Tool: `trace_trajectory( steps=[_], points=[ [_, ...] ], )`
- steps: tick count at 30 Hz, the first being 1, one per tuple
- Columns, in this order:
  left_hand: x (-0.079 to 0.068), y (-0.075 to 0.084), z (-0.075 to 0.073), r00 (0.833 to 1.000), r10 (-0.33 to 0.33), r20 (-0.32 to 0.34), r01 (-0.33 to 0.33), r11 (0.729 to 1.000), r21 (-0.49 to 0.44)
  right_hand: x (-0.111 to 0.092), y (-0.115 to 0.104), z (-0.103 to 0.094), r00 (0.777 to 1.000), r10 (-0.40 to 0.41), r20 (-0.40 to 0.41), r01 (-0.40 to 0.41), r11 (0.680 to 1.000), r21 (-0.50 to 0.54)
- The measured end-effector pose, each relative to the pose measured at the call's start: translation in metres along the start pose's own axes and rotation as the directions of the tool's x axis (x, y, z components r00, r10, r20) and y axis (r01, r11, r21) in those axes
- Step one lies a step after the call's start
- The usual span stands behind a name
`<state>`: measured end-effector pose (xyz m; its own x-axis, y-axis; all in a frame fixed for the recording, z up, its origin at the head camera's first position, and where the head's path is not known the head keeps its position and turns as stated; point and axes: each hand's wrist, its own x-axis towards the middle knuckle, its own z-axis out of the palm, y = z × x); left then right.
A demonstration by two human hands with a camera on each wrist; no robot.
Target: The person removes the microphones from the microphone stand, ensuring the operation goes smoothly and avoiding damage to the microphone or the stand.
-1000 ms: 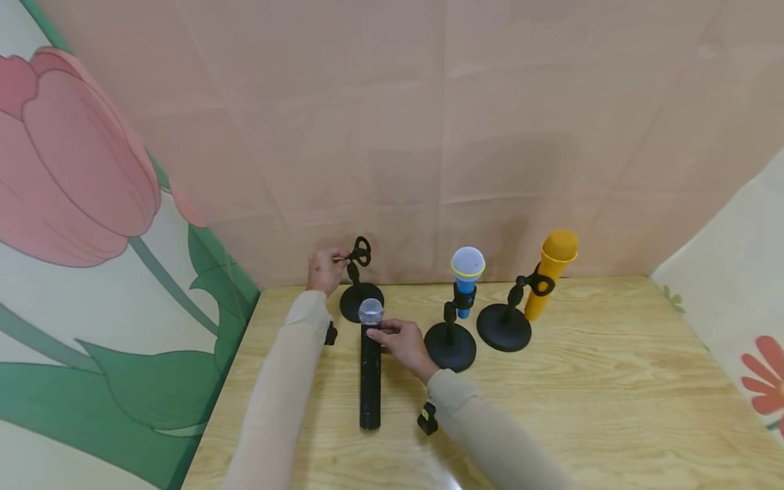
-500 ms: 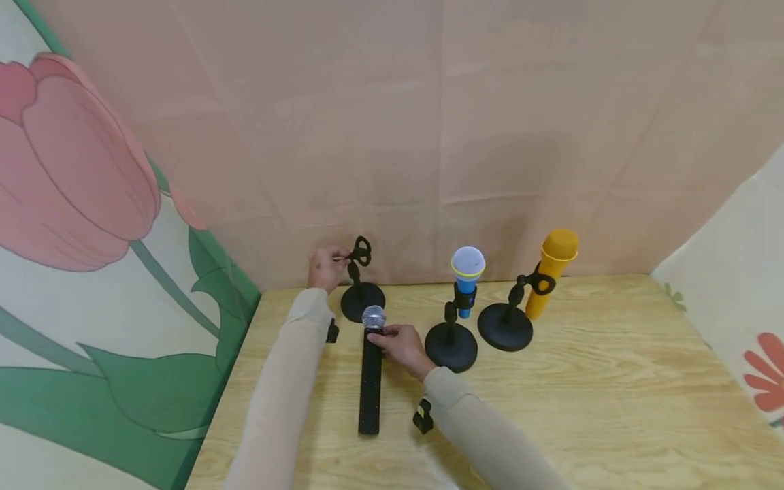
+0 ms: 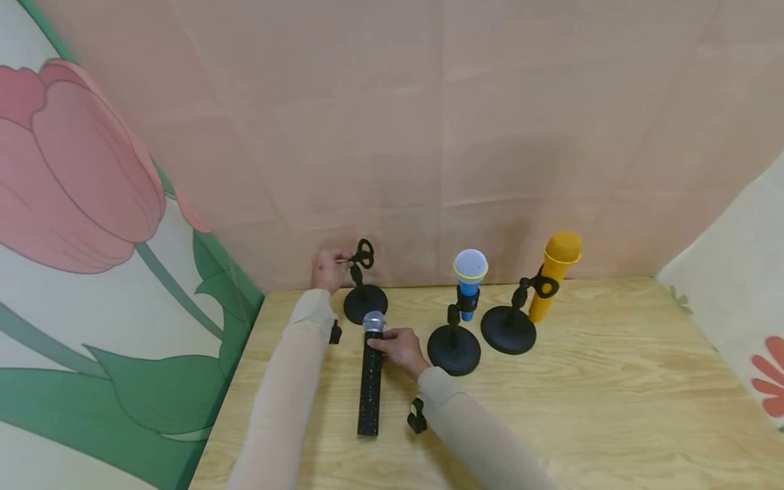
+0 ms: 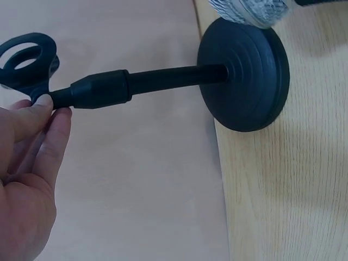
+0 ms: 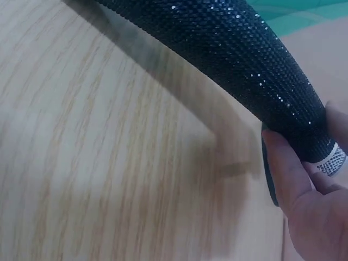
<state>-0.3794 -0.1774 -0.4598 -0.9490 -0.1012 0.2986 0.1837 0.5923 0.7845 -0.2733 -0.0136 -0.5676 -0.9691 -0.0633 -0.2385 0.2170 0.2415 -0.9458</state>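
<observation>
No readable lettering, label, brand, number or sign (head view and both wrist views alike).

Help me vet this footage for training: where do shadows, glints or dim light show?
Right wrist view: the glittery black microphone carries bright glints, and a dark shadow lies beside it on the wood-grain tabletop; head view: soft shadows on the pinkish backdrop; left wrist view: dim, bluish light, the microphone stand fairly sharp.

A screened-off table set-up; room type unclear
A creased pinkish sheet (image 3: 392, 136) stands behind the wood-grain table's (image 3: 612, 367) back edge; a tulip-printed panel (image 3: 92, 177) flanks its left edge, a white flower-printed panel (image 3: 738, 279) its right.
</observation>
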Motion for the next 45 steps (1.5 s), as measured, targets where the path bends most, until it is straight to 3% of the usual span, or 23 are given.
trace_trajectory(
  steps=[4,8,27,45],
  points=[
    [0.001,-0.001,0.000,1.000,-0.019,0.014,0.018,1.000,0.013,0.004,0.004,0.004,1.000,0.000,-0.028,-0.003,0.993,-0.120],
    [0.001,0.000,0.002,0.998,-0.047,0.031,0.045,0.998,0.044,0.008,0.007,0.005,0.999,0.028,-0.044,-0.035,0.984,-0.174],
    [0.000,0.003,-0.002,0.998,-0.061,0.020,0.059,0.995,0.083,0.020,0.009,0.018,0.997,0.070,-0.028,-0.073,0.988,-0.138],
    [-0.004,0.003,0.001,1.000,-0.013,-0.015,0.015,0.995,0.095,0.019,0.011,0.016,0.997,0.071,-0.022,-0.073,0.988,-0.133]
  ],
)
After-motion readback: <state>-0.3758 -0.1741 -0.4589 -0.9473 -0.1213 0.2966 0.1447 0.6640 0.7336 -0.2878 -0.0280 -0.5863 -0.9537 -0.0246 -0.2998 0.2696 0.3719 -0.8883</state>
